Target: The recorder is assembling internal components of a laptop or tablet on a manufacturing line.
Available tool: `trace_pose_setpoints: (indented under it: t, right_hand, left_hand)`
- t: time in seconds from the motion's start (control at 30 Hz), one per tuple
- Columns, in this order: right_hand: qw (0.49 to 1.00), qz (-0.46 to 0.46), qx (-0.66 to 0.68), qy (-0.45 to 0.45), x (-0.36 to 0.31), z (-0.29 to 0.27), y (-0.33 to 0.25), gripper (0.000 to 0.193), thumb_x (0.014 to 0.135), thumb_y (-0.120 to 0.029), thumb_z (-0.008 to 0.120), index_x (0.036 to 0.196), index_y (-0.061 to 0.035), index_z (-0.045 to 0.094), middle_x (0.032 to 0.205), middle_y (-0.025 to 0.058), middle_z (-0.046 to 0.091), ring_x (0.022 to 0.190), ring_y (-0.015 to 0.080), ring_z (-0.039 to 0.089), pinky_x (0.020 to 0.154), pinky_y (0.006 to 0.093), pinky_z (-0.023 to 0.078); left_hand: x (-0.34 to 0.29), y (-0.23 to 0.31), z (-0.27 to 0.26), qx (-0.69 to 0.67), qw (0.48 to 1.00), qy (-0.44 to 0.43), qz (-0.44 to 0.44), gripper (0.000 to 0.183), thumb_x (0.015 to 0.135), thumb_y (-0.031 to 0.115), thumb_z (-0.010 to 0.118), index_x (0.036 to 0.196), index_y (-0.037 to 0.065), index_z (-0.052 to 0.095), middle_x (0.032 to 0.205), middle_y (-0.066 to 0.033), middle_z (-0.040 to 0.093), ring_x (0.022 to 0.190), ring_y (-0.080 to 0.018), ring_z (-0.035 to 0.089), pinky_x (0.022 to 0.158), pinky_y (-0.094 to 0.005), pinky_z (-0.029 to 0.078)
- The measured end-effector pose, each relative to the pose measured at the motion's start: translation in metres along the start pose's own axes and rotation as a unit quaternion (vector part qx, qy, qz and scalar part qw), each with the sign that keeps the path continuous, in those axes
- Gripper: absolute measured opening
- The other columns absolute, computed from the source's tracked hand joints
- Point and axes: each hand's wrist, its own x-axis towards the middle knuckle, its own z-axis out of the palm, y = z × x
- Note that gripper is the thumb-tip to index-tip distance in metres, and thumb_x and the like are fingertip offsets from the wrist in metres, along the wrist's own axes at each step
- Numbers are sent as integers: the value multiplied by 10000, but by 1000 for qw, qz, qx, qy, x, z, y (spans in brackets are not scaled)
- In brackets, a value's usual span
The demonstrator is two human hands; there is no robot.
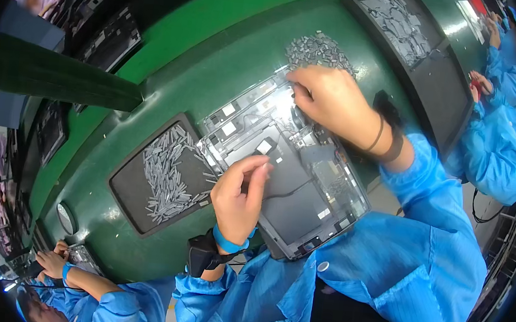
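Observation:
In front of me lies an opened, flat tablet-like device [292, 192] with dark battery-like panels, a bright metal plate and circuit parts. My left hand [237, 197] hovers over its left side, thumb and forefinger pinched together; whatever may be between the fingertips is too small to make out. At the device's far edge, my right hand [329, 96] has its fingers bent and closed down, with the tips partly hidden. A heap of small grey pieces [319, 50] lies just beyond it. Left of the device, a dark tray [135, 208] holds many thin grey strips [170, 171].
A long dark tray [441, 95] at the far right holds silvery-grey parts. A green post [61, 77] rises from the green table [98, 173] at left. Co-workers in blue sit at lower left and right. A round object [67, 218] stands near the lower-left worker.

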Motion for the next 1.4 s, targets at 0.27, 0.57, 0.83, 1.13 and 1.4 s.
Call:
trace_pose_setpoints:
  t: [0.27, 0.57, 0.83, 1.13, 1.4]
  right_hand:
    - [994, 42, 95, -31, 9, -12, 3, 181, 749, -60, 583, 905, 12, 640, 779, 162, 667, 742, 346, 660, 673, 423, 534]
    - [987, 92, 131, -8, 2, -9, -1, 217, 744, -72, 608, 936, 28, 629, 838, 188, 666, 763, 345, 665, 688, 410, 535]
    - [986, 72, 147, -12, 8, 0, 4, 187, 764, -71, 594, 927, 18, 615, 797, 174, 656, 756, 350, 660, 680, 418, 528]
    - [994, -46, -3, 98, -2, -10, -2, 183, 792, -61, 633, 973, -43, 654, 1005, 109, 659, 891, 306, 619, 772, 381, 511]
    - [954, -34, 295, -35, -19, -42, -48, 145, 797, -116, 715, 921, -41, 704, 902, 71, 687, 798, 207, 624, 647, 317, 491]
  left_hand:
    - [3, 0, 5, -36, 998, 29, -35, 152, 950, 38, 578, 1080, -37, 599, 866, -88, 674, 739, -111, 634, 619, -214, 490]
    - [4, 2, 5, 39, 997, 44, 51, 190, 941, -2, 574, 1103, -29, 671, 919, -109, 679, 761, -140, 649, 662, -244, 530]
    - [8, 7, 5, 11, 998, 60, 33, 245, 947, -27, 545, 1165, -23, 658, 981, -147, 692, 831, -164, 671, 706, -264, 550]
    - [12, 14, 1, -215, 972, 12, -89, 396, 976, 34, 524, 1359, -43, 465, 1063, -228, 670, 869, -220, 686, 723, -317, 582]
    - [24, 43, 7, -319, 940, -15, -117, 490, 979, 26, 511, 1431, -30, 328, 1056, -205, 682, 887, -212, 688, 780, -310, 570]
